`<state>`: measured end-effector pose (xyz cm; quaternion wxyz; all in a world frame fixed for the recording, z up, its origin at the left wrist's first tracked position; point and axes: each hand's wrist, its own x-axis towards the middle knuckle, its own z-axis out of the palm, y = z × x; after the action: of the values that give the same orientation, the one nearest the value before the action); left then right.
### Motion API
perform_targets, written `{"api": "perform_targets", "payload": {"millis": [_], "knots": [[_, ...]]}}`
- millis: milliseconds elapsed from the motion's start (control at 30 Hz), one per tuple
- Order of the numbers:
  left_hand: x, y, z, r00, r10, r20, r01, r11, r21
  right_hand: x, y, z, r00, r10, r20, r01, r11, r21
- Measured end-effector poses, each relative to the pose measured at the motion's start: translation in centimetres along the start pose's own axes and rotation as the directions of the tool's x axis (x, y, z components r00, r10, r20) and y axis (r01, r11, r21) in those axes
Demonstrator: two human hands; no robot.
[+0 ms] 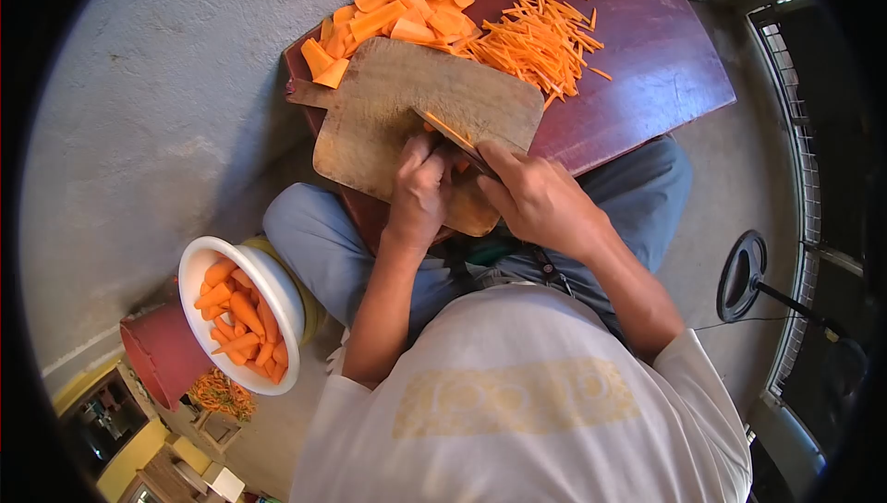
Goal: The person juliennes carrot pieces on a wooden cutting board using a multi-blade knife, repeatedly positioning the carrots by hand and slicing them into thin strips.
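A worn wooden cutting board [370, 101] lies on a dark red table [647, 69]. My right hand [540, 193] is closed round the handle of a knife [453, 136], whose blade rests over the board with a thin orange strip along it. Beside the blade, my left hand [422, 184] has its fingers curled down on carrot, only a bit of which shows between the hands. Beyond the board are a heap of carrot slices [407, 9] and a pile of thin carrot strips [540, 41].
A white bowl [189, 272] of peeled carrots stands at the lower left, near a red bucket [162, 351] and a heap of orange peelings [222, 394]. A wall runs along the left. At the right is a stand with a round black base [742, 277].
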<state>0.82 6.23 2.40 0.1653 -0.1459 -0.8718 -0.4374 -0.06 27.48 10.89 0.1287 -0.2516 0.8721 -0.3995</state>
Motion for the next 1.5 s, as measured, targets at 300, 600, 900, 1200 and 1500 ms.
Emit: {"api": "perform_targets", "payload": {"millis": [300,600,900,1200,1500], "knots": [[-0.2,-0.6,0.3,1.000,-0.006,-0.003,0.006,1.000,0.008,-0.5,0.1,-0.3,1.000,0.023,-0.006,-0.023,0.999,0.038],[-0.8,-1.2,0.4,1.000,0.030,-0.002,-0.030,0.999,-0.043,1.0,-0.1,2.2,0.999,0.023,0.037,-0.022,0.999,-0.048],[-0.5,-0.9,0.5,0.994,0.095,-0.048,-0.093,0.995,0.028,-1.1,-0.4,1.0,1.000,0.001,-0.002,-0.001,1.000,0.005],[-0.7,-1.0,0.8,0.993,0.099,-0.062,-0.093,0.991,0.091,-1.8,-1.2,0.3,0.998,0.054,0.010,-0.054,0.998,0.027],[-0.8,-0.6,0.7,0.991,0.114,-0.074,-0.107,0.990,0.097,-1.8,-1.0,0.4,1.000,0.019,-0.025,-0.019,1.000,0.012]]}}
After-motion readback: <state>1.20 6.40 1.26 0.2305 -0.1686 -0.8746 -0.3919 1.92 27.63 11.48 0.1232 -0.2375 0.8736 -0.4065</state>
